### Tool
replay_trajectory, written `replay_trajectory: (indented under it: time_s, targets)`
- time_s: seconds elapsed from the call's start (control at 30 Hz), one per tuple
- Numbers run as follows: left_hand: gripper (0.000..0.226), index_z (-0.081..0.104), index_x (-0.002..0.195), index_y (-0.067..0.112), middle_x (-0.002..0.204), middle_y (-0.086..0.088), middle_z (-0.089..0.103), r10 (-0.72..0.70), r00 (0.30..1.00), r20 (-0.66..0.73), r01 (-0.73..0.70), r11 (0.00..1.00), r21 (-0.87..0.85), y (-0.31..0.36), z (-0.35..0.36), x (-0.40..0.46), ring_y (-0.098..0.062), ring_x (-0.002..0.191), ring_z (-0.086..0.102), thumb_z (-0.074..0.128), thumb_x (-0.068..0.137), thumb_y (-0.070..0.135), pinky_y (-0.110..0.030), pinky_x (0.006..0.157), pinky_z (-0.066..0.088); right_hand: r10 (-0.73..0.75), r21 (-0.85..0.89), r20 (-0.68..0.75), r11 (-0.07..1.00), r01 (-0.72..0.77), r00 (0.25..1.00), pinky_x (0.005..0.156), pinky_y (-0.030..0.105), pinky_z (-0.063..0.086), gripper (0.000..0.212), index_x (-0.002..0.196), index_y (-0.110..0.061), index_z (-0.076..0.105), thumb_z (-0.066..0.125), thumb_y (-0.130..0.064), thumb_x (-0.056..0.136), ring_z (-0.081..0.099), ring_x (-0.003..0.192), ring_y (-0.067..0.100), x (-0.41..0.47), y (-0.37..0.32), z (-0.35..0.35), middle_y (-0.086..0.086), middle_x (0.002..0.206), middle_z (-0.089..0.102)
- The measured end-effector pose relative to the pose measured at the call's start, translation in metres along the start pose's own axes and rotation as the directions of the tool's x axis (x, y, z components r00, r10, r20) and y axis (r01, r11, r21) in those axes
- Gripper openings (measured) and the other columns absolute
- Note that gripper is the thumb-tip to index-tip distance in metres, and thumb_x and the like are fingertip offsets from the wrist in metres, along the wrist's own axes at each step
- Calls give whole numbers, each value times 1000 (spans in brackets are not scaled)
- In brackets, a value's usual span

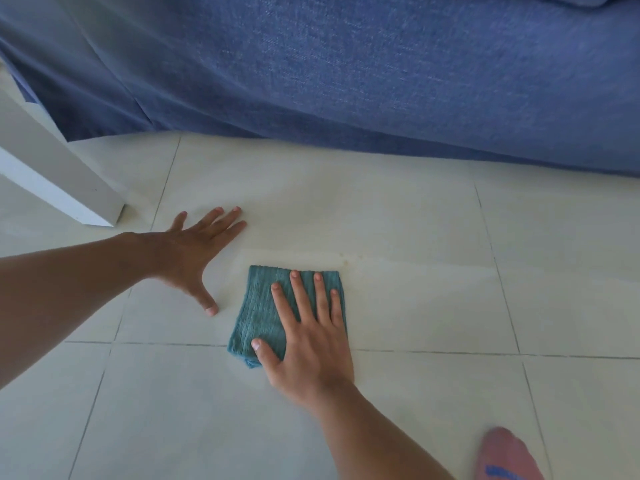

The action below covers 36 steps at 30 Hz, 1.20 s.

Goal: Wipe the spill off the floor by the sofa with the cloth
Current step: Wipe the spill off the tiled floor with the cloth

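A folded teal cloth [258, 317] lies flat on the pale tiled floor [415, 306] in front of the blue sofa [346, 71]. My right hand [308, 334] presses down on the cloth, palm flat, fingers spread, thumb on its near left corner. My left hand [194, 254] rests flat on the bare tile to the left of the cloth, fingers apart, holding nothing. A faint yellowish smear with small brown specks [346, 259] shows on the tile just beyond the cloth's far right corner.
A white furniture leg [62, 181] stands on the floor at the left, close to my left hand. The sofa's fabric skirt reaches the floor along the back. A foot in a pink sock [505, 455] is at the bottom right.
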<state>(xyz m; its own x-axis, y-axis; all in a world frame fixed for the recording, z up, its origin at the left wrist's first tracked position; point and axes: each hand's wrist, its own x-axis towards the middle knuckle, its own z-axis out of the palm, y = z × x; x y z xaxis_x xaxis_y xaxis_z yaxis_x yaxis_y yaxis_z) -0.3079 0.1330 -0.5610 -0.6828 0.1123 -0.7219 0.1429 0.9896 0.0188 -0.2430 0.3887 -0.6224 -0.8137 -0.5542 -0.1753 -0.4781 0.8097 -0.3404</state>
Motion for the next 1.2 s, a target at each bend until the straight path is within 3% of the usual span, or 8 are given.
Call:
replay_trajectory:
  time_s: [0.2,0.33,0.43,0.5,0.67,0.83,0.93,1.2]
  targets:
    - [158,-47,136,37,145,14,-54,8,1000,18,-8,1000,7,0,1,4,-14,141,-39,68,40,90,-58,120,-9,-70,-24,30,997,71,997,126,49,-2,81,161,-37,7,34,-70,93,-22,154,19,-22,33,-5,-10,170,-9]
    - [159,-47,135,38,142,17,-57,10,999,39,-10,1000,7,1,0,3,-14,141,-40,60,34,97,-57,119,-12,4,-90,25,996,-2,1000,126,51,7,84,161,-36,15,39,-72,90,-12,157,20,-52,84,-17,-9,171,0]
    - [155,-51,130,40,142,16,-57,14,999,47,-15,1000,9,4,-3,3,-14,142,-40,48,26,100,-57,120,-11,88,-140,33,987,-82,996,126,50,5,83,161,-38,6,32,-75,91,-16,156,19,-67,114,-27,-10,170,-6]
    - [156,-49,132,38,143,15,-56,15,999,44,-15,1000,5,3,-5,2,-14,141,-40,51,28,99,-57,120,-11,119,-155,33,982,-112,992,126,48,0,83,161,-39,0,27,-76,92,-21,154,17,-70,120,-30,-11,170,-12]
    - [157,-48,133,36,139,16,-58,10,998,63,-11,1000,12,5,-6,1,-15,142,-39,48,26,98,-57,120,-10,155,-141,-8,978,-155,988,126,49,4,83,161,-35,14,33,-74,91,-9,157,22,-65,120,-28,-7,171,1]
    - [157,-49,132,38,141,16,-58,9,999,44,-9,1000,7,3,-5,2,-13,140,-41,66,40,91,-57,120,-10,235,-148,-70,959,-243,969,127,49,1,85,162,-35,10,28,-76,89,-12,157,24,-32,128,-34,-6,171,-2]
    - [155,-49,131,41,143,17,-56,19,1000,21,-19,1000,-12,2,-2,6,-12,140,-42,68,41,89,-56,120,-11,261,-160,-107,948,-275,959,126,51,4,87,161,-33,14,26,-76,87,-4,157,28,-7,137,-41,-3,171,3]
    - [160,-43,141,40,142,22,-55,28,1000,6,-28,997,-65,-7,2,11,-9,138,-44,69,38,89,-56,118,-15,226,-207,-130,946,-249,965,125,53,9,86,161,-31,17,25,-75,87,4,156,32,27,149,-47,0,171,8]
